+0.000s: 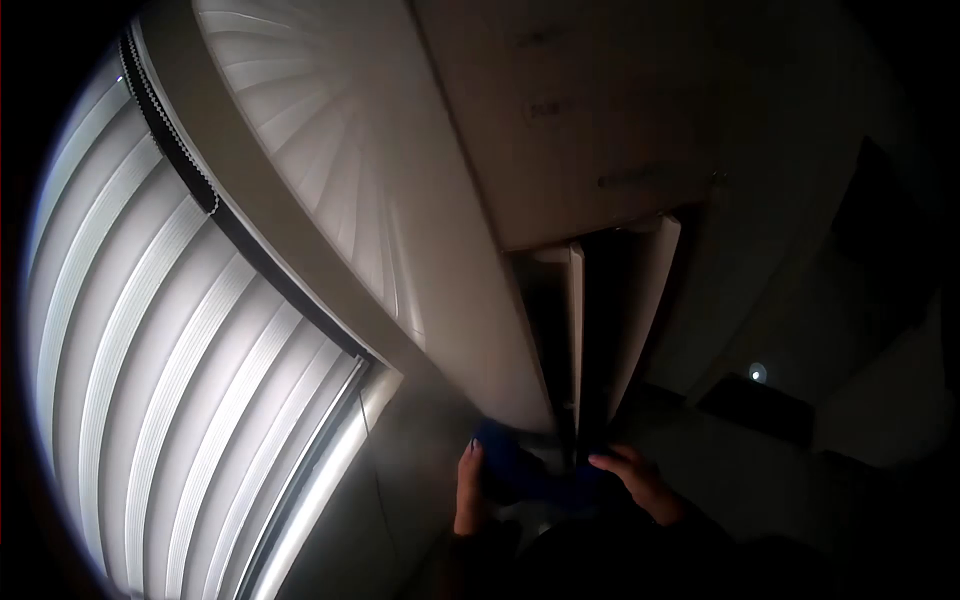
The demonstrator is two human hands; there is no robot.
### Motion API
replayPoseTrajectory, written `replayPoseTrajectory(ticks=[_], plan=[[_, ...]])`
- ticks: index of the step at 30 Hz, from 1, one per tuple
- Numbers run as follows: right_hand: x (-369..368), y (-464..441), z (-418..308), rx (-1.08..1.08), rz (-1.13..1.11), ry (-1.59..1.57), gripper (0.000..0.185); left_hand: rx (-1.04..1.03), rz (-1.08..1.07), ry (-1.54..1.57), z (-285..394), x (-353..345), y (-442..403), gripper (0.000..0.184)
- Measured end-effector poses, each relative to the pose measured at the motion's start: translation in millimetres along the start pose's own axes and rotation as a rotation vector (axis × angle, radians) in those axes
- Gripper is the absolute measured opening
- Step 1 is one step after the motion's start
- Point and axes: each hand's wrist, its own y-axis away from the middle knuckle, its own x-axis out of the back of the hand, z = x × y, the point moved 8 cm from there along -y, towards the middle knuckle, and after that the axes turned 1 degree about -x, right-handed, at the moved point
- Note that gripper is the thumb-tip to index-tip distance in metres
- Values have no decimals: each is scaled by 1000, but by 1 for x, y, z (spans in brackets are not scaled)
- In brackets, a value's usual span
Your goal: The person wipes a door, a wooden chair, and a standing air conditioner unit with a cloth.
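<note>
A dark blue object [538, 488], perhaps cloth or a soft bag, sits low in the middle of the head view; the dim light hides its exact kind. At its left side is my left hand [468, 490], closed on its edge with the thumb pointing up. My right hand [642, 484] holds the right end, its thumb lying toward the middle; the other fingers are lost in shadow. Just beyond the hands, two pale upright panels [576, 330], perhaps pulled-out drawer fronts, stand out from a brown cabinet [560, 130] with dark gaps between them.
To the left, a bright window blind [150, 390] with a bead chain [170, 130] hangs beside a pale wall [460, 350]. A thin cord [378, 490] runs down below the window's corner. On the right, a small light spot [757, 374] shows above a dark flat shape [757, 410].
</note>
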Motion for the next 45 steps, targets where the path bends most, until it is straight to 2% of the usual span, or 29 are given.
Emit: replayPoseTrajectory(ticks=[2,5,6,7,9,12,14,15,17,18,20,22,25,27,28,30,31,32,33,34,35,36,38,39,40,41,45], plan=[[17,5,4,12,110,-43,24,-19,70,25,-18,29,-12,35],[37,9,11,30,191,-138,27,-97,62,144,-7,20,-9,33],[34,14,-10,122,198,-72,28,-99,-115,205,2,5,-9,38],[31,18,-25,204,205,-5,29,-85,-114,204,7,4,-11,38],[32,20,-32,254,182,-65,30,-498,22,-413,49,1,-7,38],[11,18,-70,337,32,83,23,-573,92,-487,97,-33,-3,38],[-29,43,-142,778,-80,228,24,-791,191,-926,133,-84,19,40],[-33,37,-151,778,-93,218,24,-795,202,-937,141,-102,17,40],[-52,52,-174,1133,-172,335,33,-987,133,-1102,148,-143,24,30],[-57,50,-175,1126,-184,323,33,-1055,115,-1173,145,-153,23,31],[-71,57,-183,1307,-71,624,29,-1153,175,-1284,130,-153,12,31],[-70,49,-164,1300,-97,686,27,-1209,312,-1343,103,-133,-2,33],[-57,35,-112,1260,-78,789,23,-1228,608,-1333,42,-91,-18,35],[-44,30,-81,1158,-56,769,24,-1221,751,-1314,10,-69,-22,37],[-41,30,-69,1167,-66,772,24,-1229,763,-1308,6,-61,-17,37],[-36,16,-41,919,-154,814,21,-953,447,-1055,-17,-41,-32,60],[-39,17,-49,909,-162,827,21,-943,458,-1043,-20,-19,-48,60],[-55,22,-66,954,-228,815,23,-836,392,-1549,-30,6,-81,36],[-72,26,-82,994,-298,800,26,-670,288,-2040,-38,29,-103,23],[-84,26,-100,1077,-249,755,29,-696,125,-1084,31,13,-93,35],[-95,27,-116,1161,-199,709,32,-638,-15,-130,79,-2,-85,56],[-110,25,-134,1176,-209,660,30,-719,-14,-138,127,-34,-75,56],[-131,24,-155,1187,-224,617,28,-954,81,-755,175,-83,-49,57],[-137,28,-164,1296,-130,641,28,-1023,99,-906,181,-94,-43,57],[-141,33,-169,1408,-33,659,28,-1051,109,-992,177,-97,-40,57],[-142,28,-162,1411,-41,660,28,-1048,111,-1042,168,-94,-44,57],[-126,2,-105,1314,-56,760,26,-927,171,-1166,89,-40,-66,58]])
